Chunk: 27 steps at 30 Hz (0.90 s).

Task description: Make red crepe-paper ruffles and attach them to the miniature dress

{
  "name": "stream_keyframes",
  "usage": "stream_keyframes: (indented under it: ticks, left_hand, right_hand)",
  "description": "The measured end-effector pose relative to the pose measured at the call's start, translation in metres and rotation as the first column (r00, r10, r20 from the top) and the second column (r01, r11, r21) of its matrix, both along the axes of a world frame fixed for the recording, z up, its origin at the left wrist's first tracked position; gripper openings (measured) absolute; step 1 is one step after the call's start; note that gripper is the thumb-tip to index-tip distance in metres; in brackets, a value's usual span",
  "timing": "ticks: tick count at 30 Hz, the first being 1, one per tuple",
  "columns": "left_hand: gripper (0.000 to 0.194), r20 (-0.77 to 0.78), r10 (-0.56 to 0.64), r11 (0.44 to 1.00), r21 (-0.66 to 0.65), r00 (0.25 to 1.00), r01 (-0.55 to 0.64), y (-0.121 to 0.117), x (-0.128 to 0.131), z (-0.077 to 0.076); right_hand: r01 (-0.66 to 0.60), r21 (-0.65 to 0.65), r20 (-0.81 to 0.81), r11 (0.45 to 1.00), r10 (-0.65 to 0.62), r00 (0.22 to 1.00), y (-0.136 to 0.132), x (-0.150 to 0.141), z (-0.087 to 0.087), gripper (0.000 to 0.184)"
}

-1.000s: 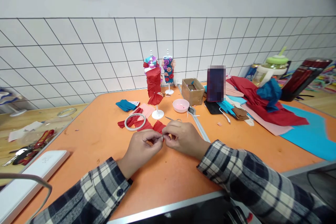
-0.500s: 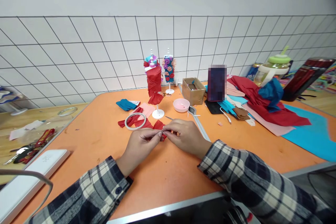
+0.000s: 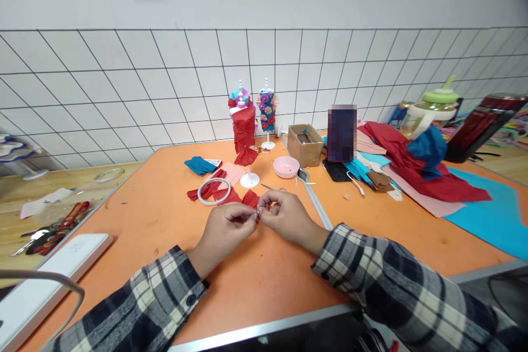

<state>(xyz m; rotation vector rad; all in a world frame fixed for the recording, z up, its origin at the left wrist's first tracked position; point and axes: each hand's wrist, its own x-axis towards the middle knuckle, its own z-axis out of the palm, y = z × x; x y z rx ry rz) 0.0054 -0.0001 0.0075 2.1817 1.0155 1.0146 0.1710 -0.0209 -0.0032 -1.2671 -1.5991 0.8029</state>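
My left hand (image 3: 228, 230) and my right hand (image 3: 289, 214) meet fingertip to fingertip over the orange table (image 3: 264, 280). Both are closed in a pinch, and what sits between the fingertips is too small and hidden to name; a bit of red shows just below them. Right behind the hands lies red crepe paper (image 3: 250, 198). A roll of tape (image 3: 199, 191) rests on more red strips to the left. Scissors (image 3: 267, 187), partly hidden, lie behind my right hand. Further back stands a small dress form (image 3: 245, 131) wrapped in red paper.
A second dress form (image 3: 268, 110) stands by the tiled wall. Near it are a pink bowl (image 3: 286, 166), a cardboard box (image 3: 306, 146) and an upright phone (image 3: 341, 133). Coloured paper (image 3: 429, 176) is heaped at right, beside a dark red flask (image 3: 480, 129). A white power bank-like block (image 3: 70, 264) lies left.
The pinched fingertips have shifted slightly, with the right fingers now more curled. The whole view has moved a little; the things on the table stay in place.
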Motion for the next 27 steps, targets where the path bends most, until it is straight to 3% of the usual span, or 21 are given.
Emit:
stream_keyframes:
  ticks: [4,10,18,21,27]
  left_hand:
    - [0.018,0.006,-0.013,1.0,-0.027,1.0,0.013,0.002,-0.001,0.001]
    - [0.023,-0.033,-0.026,0.998,-0.066,0.999,0.024,0.002,-0.003,0.003]
    - [0.024,0.0,-0.143,0.988,-0.057,0.99,0.142,0.004,-0.008,0.002]
    - [0.021,-0.009,-0.136,0.99,-0.039,0.991,0.136,0.005,-0.008,0.002]
    - [0.019,-0.032,-0.099,0.994,0.034,0.995,0.1,0.004,-0.006,0.001]
  right_hand:
    - [-0.055,-0.117,-0.126,0.992,0.04,0.991,0.002,0.001,-0.001,0.006]
    - [-0.104,0.167,0.161,0.981,0.077,0.984,0.003,0.017,0.004,0.012]
    - [-0.205,0.149,0.166,0.967,0.179,0.97,0.004,0.024,0.007,0.016]
    - [-0.181,0.23,0.231,0.956,0.127,0.965,0.004,0.026,0.005,0.014]
    - [-0.153,0.467,0.454,0.871,-0.088,0.887,-0.004,0.022,0.006,0.016]
